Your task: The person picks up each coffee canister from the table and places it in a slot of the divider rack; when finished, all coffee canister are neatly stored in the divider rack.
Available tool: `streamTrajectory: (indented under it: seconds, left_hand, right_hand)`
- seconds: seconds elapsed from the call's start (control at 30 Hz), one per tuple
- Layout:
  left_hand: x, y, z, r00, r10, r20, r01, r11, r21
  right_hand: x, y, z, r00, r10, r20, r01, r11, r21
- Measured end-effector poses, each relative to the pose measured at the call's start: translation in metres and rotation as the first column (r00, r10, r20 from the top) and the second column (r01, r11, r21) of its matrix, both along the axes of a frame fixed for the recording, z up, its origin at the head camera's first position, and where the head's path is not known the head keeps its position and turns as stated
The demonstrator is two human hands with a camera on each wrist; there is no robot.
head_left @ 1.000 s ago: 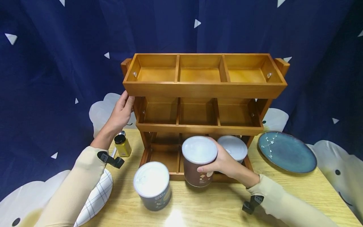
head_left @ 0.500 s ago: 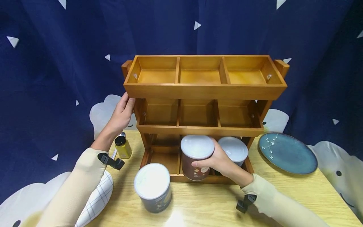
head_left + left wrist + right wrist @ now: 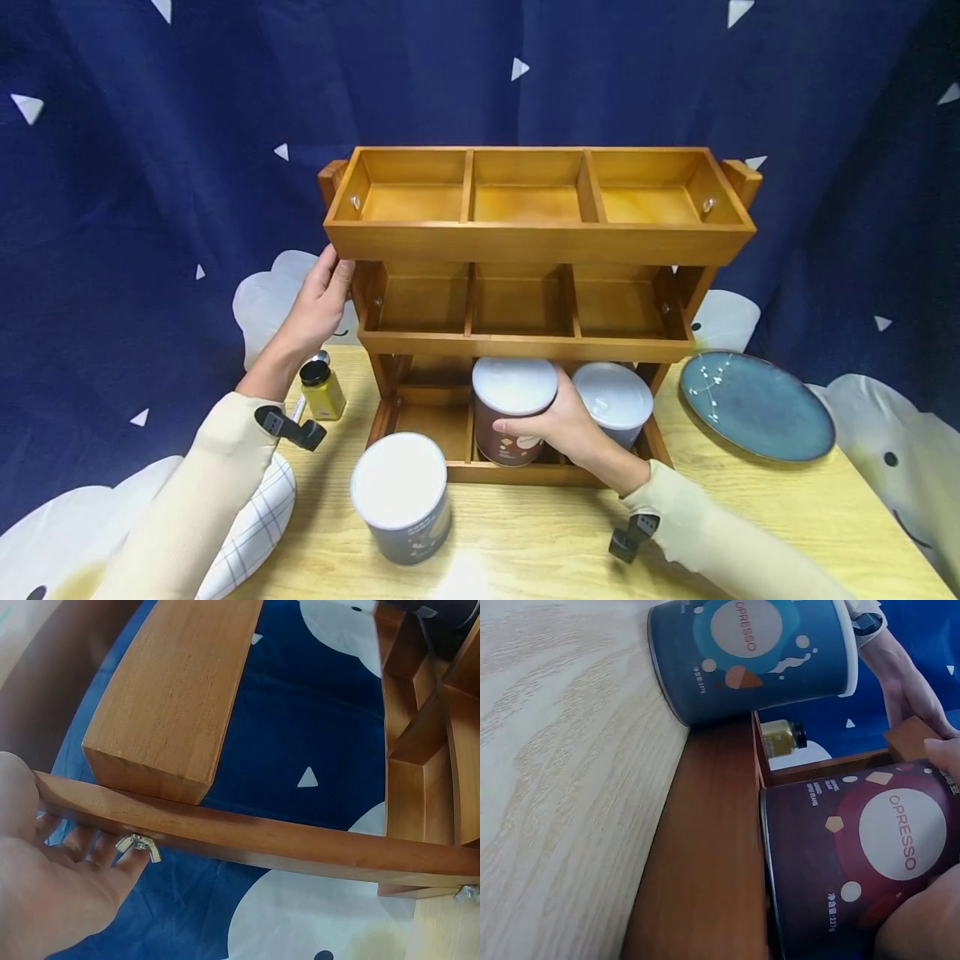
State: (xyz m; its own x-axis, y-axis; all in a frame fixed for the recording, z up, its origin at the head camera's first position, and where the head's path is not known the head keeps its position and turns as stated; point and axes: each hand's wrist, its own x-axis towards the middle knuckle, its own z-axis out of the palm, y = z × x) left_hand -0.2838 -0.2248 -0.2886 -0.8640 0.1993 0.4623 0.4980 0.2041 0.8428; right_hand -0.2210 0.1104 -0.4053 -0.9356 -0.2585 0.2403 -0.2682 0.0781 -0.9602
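Observation:
My right hand (image 3: 558, 421) grips a brown coffee canister (image 3: 501, 433) with a white lid, thumb across its front. The canister is at the middle compartment of the bottom tier of a wooden three-tier rack (image 3: 540, 242). Whether its base touches the compartment floor cannot be told. A grey-blue canister (image 3: 618, 400) stands in the right compartment beside it. On the table in front of the rack is another blue-grey canister (image 3: 408, 533), labelled OPRESSO in the right wrist view. My left hand (image 3: 318, 304) holds the rack's left upright (image 3: 247, 832), fingers passing behind it near a wing nut (image 3: 139, 844).
A yellow jar (image 3: 324, 396) with a black lid stands left of the rack, by my left forearm. To the right lies a teal plate (image 3: 765, 408). A white checked round item (image 3: 258, 521) sits at the table's left edge. Behind hangs a dark blue curtain (image 3: 600, 75).
My right hand has moved the brown canister back and slightly left, from in front of the bottom tier into its middle compartment. The left hand stays on the upright.

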Motion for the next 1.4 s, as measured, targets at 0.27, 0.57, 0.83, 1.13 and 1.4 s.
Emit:
streamTrajectory:
  seconds: [0.27,0.57,0.83,1.13,1.4]
  left_hand:
    - [-0.002,0.000,-0.001,1.000,-0.004,-0.001,0.004,1.000,0.003]
    - [-0.002,0.000,-0.001,1.000,-0.019,-0.008,0.019,1.000,0.008]
    - [-0.001,0.001,0.001,1.000,-0.001,-0.001,0.001,1.000,0.011]
    - [-0.001,0.002,0.002,1.000,0.002,-0.002,-0.002,1.000,0.009]
    - [0.000,0.002,0.000,1.000,0.003,0.012,-0.003,1.000,0.012]
  right_hand:
    - [0.000,-0.006,-0.002,0.998,-0.047,0.035,0.048,0.999,-0.018]
    - [-0.002,-0.007,-0.005,0.996,-0.091,0.006,0.091,0.996,-0.006]
    - [-0.004,-0.007,-0.007,0.994,-0.098,-0.050,0.099,0.995,0.019]
    - [-0.005,-0.007,-0.014,0.987,-0.151,-0.064,0.156,0.983,0.093]
    - [-0.006,-0.004,-0.026,0.987,-0.138,-0.077,0.146,0.982,0.117]
